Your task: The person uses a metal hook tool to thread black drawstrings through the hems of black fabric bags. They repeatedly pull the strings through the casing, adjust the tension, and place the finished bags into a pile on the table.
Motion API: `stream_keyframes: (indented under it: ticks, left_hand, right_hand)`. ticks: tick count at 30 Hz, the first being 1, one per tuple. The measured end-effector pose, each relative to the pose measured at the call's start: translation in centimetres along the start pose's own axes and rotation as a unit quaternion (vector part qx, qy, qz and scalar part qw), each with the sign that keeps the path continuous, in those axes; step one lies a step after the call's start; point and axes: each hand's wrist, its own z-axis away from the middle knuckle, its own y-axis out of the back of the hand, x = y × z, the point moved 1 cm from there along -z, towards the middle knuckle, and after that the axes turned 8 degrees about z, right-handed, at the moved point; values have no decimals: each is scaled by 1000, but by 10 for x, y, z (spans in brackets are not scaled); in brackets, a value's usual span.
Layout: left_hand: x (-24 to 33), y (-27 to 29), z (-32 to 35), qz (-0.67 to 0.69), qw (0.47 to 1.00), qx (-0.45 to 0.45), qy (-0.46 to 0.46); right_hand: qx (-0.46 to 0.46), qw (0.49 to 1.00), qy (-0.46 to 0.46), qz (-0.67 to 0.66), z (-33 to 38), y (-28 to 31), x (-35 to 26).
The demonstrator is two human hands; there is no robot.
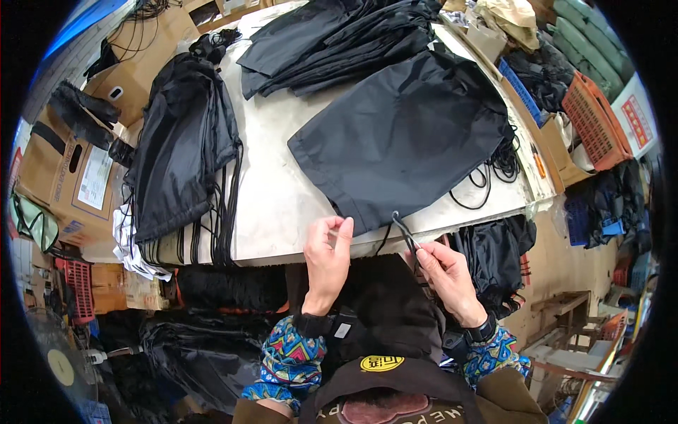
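Observation:
A black drawstring bag (406, 134) lies flat on the white table (265, 205), its corner towards me. My right hand (452, 279) pinches a dark cord (404, 230) that runs up to an eyelet (395, 214) near the bag's bottom edge. A small shiny bit shows at these fingertips, too small to name. At the bag's near left corner is my left hand (328, 261), fingers curled and thumb raised towards the index finger. What lies between those fingertips, if anything, is hidden. More black cords (503, 166) lie looped at the bag's right end.
Stacked black bags (346, 46) lie at the table's far side. Another pile of bags (187, 134) hangs cords over the left edge. Cardboard boxes (78, 177) stand at left; an orange basket (595, 120) is at right. An orange-handled tool (539, 162) lies by the right edge.

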Motion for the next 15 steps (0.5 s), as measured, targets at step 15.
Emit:
stream_keyframes:
  ticks: [15]
  left_hand:
    - [26, -30, 2, 164, 962, -215, 30]
  right_hand:
    - [110, 963, 117, 217, -31, -21, 6]
